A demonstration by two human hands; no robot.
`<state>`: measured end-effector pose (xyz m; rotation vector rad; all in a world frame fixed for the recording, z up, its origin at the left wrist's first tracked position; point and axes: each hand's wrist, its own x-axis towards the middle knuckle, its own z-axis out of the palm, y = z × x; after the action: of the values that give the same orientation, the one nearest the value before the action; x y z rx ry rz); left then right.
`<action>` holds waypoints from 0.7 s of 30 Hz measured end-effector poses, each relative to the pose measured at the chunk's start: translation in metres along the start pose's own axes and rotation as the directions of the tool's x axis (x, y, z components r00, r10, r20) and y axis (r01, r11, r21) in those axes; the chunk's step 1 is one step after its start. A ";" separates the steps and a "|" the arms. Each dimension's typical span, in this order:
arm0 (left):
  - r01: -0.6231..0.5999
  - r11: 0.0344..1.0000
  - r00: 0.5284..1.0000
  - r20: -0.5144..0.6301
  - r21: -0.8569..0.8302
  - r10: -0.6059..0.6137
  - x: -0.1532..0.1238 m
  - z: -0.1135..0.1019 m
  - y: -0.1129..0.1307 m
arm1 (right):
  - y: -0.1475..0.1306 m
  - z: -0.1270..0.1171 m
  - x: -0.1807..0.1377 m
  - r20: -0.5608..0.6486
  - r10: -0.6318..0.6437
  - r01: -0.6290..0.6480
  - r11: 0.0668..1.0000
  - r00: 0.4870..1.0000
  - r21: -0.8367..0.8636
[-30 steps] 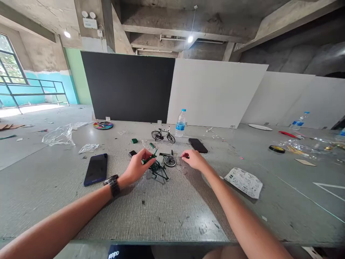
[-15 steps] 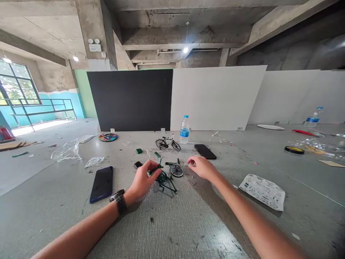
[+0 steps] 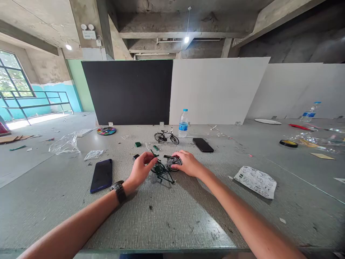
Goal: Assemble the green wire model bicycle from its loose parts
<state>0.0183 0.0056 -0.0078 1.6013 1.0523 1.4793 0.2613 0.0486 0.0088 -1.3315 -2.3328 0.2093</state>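
Step in hand, by the look of it: fitting a wheel onto the small dark-green metal model bicycle frame (image 3: 161, 172). The frame sits on the grey textured table (image 3: 172, 216), well in front of the clear plastic water bottle w/ blue label (image 3: 183, 124) and a bit left of it.

Left hand (image 3: 141, 168), black wristwatch (image 3: 119, 190) on that wrist, is pinched shut: thumb + fingertips grasp a thin green end of the frame on its upper left. Right hand (image 3: 188, 164) is curled over the loose black spoked wheel (image 3: 173, 162), fingers around its rim, holding it just beside the frame's right end. Can't tell if wheel & frame actually touch.

Next move calls for lining the wheel hub up w/ the fork slot while the left hand keeps the frame from tipping. Parts are tiny, so it needs fine fingertip control and little force.

Frame looks part-built: one wheel already on it, thin tubes, stand legs splayed toward the camera, leaning rather than upright. Light and easily knocked over, prob.

Other stuff rel. to the bottle:
- Finished black model bicycle (image 3: 166, 136) just left-front, upright.
- Black phone (image 3: 202, 145) right-front, near.
- Blue phone (image 3: 101, 175) far left-front.
- White printed instruction sheet (image 3: 256, 181) well right-front.
- Small green loose part (image 3: 138, 144) left-front.
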 end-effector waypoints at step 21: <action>0.246 0.884 0.969 0.097 -0.398 -0.227 -0.003 0.000 0.010 | -0.045 0.012 0.001 -0.117 -0.033 0.111 0.643 0.993 0.758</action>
<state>0.0196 -0.0017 -0.0001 1.1622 0.8108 1.3771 0.2202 0.0267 0.0138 -0.7750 -1.8361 0.9732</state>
